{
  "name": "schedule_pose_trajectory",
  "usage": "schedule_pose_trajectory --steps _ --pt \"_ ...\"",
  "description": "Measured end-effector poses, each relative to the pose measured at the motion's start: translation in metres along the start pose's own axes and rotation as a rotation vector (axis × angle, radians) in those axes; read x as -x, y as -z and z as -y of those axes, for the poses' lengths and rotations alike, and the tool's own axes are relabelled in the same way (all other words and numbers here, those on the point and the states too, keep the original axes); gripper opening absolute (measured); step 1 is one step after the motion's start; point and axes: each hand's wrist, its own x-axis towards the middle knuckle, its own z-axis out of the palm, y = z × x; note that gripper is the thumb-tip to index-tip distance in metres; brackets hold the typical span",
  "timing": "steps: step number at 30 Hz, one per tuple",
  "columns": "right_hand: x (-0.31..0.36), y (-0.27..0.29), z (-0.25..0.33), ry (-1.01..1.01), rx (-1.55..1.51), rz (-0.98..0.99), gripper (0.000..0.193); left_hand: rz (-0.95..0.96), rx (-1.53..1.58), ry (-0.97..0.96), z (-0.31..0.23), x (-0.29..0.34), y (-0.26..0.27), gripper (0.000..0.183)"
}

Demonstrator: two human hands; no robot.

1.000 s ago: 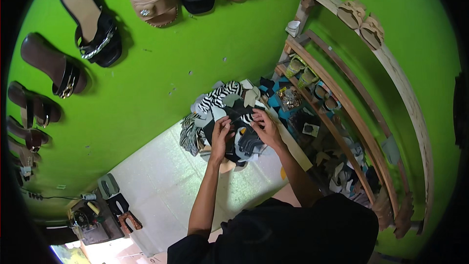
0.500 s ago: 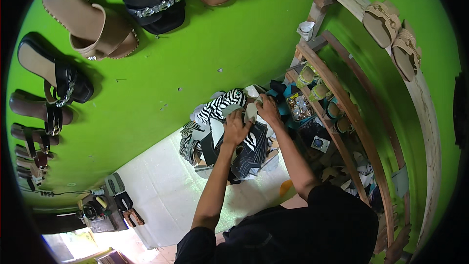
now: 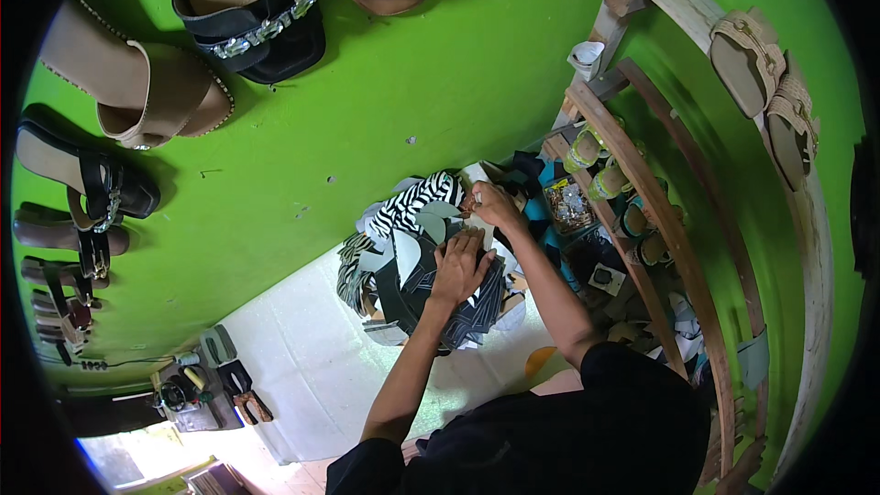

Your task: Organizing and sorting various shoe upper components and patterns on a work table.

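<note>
A heap of cut material pieces lies on the white table (image 3: pixel 284 348) against the green wall. My left hand (image 3: pixel 460 268) rests flat on dark striped pieces (image 3: pixel 472 316), fingers spread and holding nothing. At the far right of the heap is my right hand (image 3: pixel 498 206), its fingers curled down together beside a small brown patch; what they pinch is hidden. Zebra-print material (image 3: pixel 417 202) bulges at the back of the heap. Grey-green pieces (image 3: pixel 433 220) lie just beyond my left hand, and a white piece (image 3: pixel 406 257) lies to their left.
Wooden shelf rails (image 3: pixel 632 156) rise close on the right, holding green sandals (image 3: pixel 587 148) and a box of shiny trimmings (image 3: pixel 568 204). Beige sandals (image 3: pixel 747 55) sit on the top plank. More sandals (image 3: pixel 261 23) hang along the left wall. A machine (image 3: pixel 179 394) stands at the lower left.
My left hand has come back toward me, off the grey-green pieces and onto the dark striped ones. The pale piece between my hands has left its place. My right hand's fingers have curled further.
</note>
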Motion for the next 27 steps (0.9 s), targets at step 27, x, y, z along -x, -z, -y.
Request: schedule_pose_trajectory --steps 27 --pt "0.209 -0.016 0.053 0.616 0.134 0.058 0.008 -0.059 -0.075 0.097 0.061 0.068 0.059 0.034"
